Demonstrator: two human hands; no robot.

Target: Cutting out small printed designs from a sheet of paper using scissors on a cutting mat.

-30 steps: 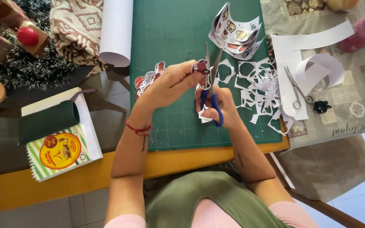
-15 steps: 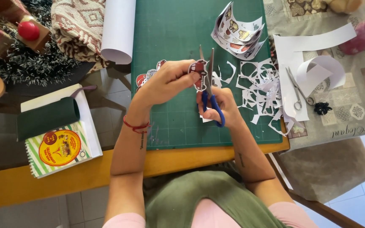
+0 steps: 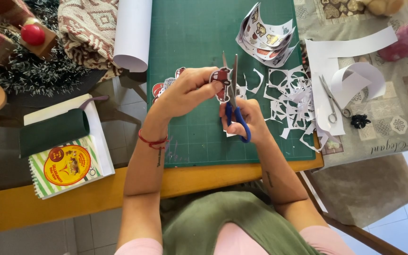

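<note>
Here, largest to smallest
Cutting mat (image 3: 190, 38): green, spread over the wooden table edge, under both hands
Paper scraps (image 3: 291, 97): white offcuts heaped just right of the hands
Left hand (image 3: 185, 92): pinched shut on the sticker cutout, thumb against fingertips
Right hand (image 3: 246, 118): clenched through the blue loops of the scissors (image 3: 232, 101), blades parted and pointed up
Sticker cutout (image 3: 220, 78): small red car print, raised above the mat, touching the blades
Handling: judged light, thin, floppy, easily torn; best pinched at the edge away from the blades
Change: blades turned more upright than half a second before; cutout kept in the same pinch
</note>
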